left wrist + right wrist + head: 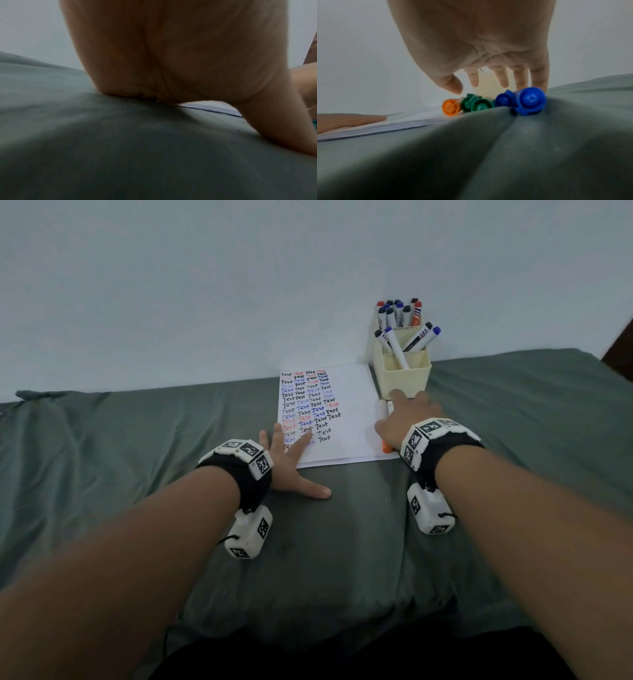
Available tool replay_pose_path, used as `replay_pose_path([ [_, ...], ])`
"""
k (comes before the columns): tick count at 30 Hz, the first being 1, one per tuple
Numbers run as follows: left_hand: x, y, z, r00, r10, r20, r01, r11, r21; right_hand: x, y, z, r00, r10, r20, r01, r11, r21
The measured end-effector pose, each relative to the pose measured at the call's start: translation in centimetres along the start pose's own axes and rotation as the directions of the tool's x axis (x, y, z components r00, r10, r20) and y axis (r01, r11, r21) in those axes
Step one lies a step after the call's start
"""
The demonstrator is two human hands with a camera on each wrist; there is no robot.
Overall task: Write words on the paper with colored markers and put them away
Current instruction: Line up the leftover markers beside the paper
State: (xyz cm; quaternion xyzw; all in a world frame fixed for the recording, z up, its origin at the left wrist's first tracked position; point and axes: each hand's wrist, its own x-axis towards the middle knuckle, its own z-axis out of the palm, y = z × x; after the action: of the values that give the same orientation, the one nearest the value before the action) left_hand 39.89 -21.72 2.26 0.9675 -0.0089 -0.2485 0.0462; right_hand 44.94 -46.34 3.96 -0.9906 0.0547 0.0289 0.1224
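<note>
My left hand lies flat, fingers spread straight and thumb out to the side, on the green bedsheet; its fingertips press the near left corner of the paper. Its grip is wide and holds nothing. The paper lies on the sheet near the pale wall, and rows of the word "Test" in black, red and blue fill its left part. Along the paper's right edge, loose markers lie side by side on the sheet: an orange-ended marker, a green one and two blue ones. My right hand hovers palm down over them, fingers straight and slightly spread, its grip wide and closed on none of them. Just beyond its fingertips stands a cream marker holder against the wall, with capped markers upright in its rear compartment and several leaning in its front compartment.
</note>
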Motion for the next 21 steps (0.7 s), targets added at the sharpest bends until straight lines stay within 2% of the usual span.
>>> replay_pose_path([
  [7, 0.3, -0.1, 0.3, 1.000, -0.024, 0.011, 0.024, 1.000, -0.002, 1.0, -0.8, 0.9, 0.997, 0.028, 0.070, -0.022, 0.996, -0.091],
  [11, 0.0, 0.1, 0.3, 0.999, -0.033, 0.009, 0.033, 0.999, 0.002, 2.1, 0.4, 0.4, 0.993, -0.076, 0.085, 0.089, 0.985, -0.149],
  [14, -0.1, 0.1, 0.3, 0.999, -0.039, -0.001, 0.039, 0.999, 0.011, 2.9, 1.9, -0.2, 0.990, -0.098, 0.105, 0.117, 0.975, -0.190],
  [18, 0.1, 0.1, 0.4, 0.999, -0.040, 0.007, 0.039, 0.999, 0.014, 3.6, 2.5, 0.0, 0.989, -0.072, 0.129, 0.091, 0.985, -0.150],
  [21, 0.1, 0.1, 0.3, 0.999, -0.040, 0.010, 0.040, 0.999, 0.015, 4.0, 2.1, 1.2, 0.997, -0.003, 0.079, 0.009, 0.996, -0.085],
])
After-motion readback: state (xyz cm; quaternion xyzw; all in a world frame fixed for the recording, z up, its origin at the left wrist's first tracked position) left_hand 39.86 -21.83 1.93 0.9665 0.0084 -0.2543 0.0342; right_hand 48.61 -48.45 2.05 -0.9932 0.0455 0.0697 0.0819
